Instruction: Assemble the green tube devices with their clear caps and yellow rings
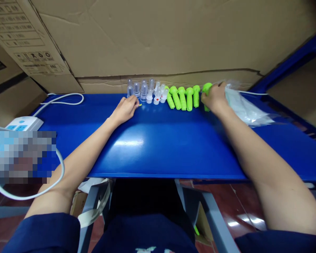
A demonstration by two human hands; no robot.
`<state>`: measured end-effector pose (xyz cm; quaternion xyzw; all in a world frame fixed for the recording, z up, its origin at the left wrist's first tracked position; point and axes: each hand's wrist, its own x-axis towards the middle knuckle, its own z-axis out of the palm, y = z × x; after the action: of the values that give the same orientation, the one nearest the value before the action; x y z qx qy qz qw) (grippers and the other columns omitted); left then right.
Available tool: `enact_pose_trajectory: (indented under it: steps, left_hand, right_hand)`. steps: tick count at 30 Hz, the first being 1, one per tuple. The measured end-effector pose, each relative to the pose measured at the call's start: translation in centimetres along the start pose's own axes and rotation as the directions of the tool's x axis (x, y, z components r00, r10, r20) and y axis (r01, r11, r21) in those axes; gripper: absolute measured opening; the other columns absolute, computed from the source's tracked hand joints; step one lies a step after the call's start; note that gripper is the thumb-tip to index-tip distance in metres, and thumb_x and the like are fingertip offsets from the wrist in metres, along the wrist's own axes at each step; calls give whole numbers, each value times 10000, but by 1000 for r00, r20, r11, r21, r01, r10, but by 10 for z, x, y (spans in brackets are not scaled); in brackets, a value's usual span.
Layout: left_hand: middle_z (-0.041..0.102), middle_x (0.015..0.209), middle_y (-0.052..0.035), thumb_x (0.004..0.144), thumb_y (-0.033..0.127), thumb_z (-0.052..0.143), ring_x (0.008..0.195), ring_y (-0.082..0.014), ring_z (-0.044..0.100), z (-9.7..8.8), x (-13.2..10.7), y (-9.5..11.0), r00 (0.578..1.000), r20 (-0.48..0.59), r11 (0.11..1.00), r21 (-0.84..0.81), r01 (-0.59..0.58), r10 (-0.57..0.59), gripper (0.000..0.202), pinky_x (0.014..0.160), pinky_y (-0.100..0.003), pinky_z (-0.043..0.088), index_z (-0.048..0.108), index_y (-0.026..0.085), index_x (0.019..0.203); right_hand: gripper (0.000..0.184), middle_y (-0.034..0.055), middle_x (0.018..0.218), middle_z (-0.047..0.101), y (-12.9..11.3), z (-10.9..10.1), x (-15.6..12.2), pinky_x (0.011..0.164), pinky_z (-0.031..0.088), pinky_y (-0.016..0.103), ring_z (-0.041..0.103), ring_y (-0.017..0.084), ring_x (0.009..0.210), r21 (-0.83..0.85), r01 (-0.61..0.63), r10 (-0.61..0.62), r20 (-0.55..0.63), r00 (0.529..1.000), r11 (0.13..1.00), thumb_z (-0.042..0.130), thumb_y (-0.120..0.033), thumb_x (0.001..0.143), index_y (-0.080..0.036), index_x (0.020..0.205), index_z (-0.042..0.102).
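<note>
My right hand (216, 96) has its fingers closed around a bright green flashlight-shaped plastic piece (206, 87) at the right end of a row. Several like it, the green pieces (182, 97), lean side by side to its left, wide heads up. At the left, my left hand (125, 109) rests low over the table with curled fingers. A tiny yellow bit (140, 104) shows at its fingertips; whether it is pinched or lying there is unclear. Just beyond stand several clear domed caps (144, 90) and clear-topped pieces with white bases (157, 98), some with a red dot.
A clear plastic bag (249, 109) lies right of my right hand on the blue table (152, 147). Cardboard (158, 38) walls the back edge. A white power strip (23, 123) and a looped white cable (61, 168) occupy the left side, the cable crossing my left forearm.
</note>
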<state>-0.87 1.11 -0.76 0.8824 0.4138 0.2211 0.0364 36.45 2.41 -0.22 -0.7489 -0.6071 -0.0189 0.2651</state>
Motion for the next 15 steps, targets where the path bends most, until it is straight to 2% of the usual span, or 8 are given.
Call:
enact_pose_trajectory:
  steps: [3,6,8,10,12,15]
  left_hand:
    - [688,1061,-139,961,170,445,1046,-297,652,5,1,-3,994,-106,998,-60,19,-26,141,968,-455,468,586,175,971]
    - [703,1032,-115,939,174,490,1010,-257,656,12,3,-4,979,-193,987,-159,40,-71,96,950,-409,492,582,184,915]
    - [720,1018,-93,940,193,526,990,-225,663,16,5,-3,961,-226,954,-286,93,-161,77,934,-366,504,587,190,893]
    - [740,1002,-82,948,215,552,957,-199,679,20,8,0,922,-216,860,-474,190,-323,75,894,-327,516,595,187,893]
    - [758,1015,-89,958,240,568,954,-191,697,23,11,3,873,-148,707,-656,265,-465,89,856,-306,525,606,176,910]
    - [774,1070,-98,961,265,588,1026,-196,713,26,12,9,842,-55,529,-800,285,-537,108,852,-294,537,627,168,932]
  right_hand:
    - [513,421,1452,385,-12,-4,-5,1091,320,385,438,359,1360,-28,-69,68,-33,997,997,570,-131,981,140,1399,448]
    - [458,356,1487,374,-24,-7,-10,1135,306,407,433,347,1364,59,24,-18,-100,995,998,548,-147,994,30,1404,445]
    - [426,297,1461,426,-34,-8,-14,1141,329,461,440,356,1357,105,92,-79,-127,989,990,553,-191,997,-61,1390,455]
    - [427,239,1415,491,-47,-8,-21,1105,384,526,456,375,1349,147,152,-134,-123,983,977,558,-289,1001,-143,1389,455]
    - [461,213,1376,537,-63,-7,-32,1041,448,549,495,386,1322,204,202,-185,-98,978,958,537,-400,1005,-196,1407,444]
    - [509,193,1291,600,-89,-2,-53,976,497,541,586,374,1183,322,252,-258,-24,966,913,561,-483,974,-225,1401,458]
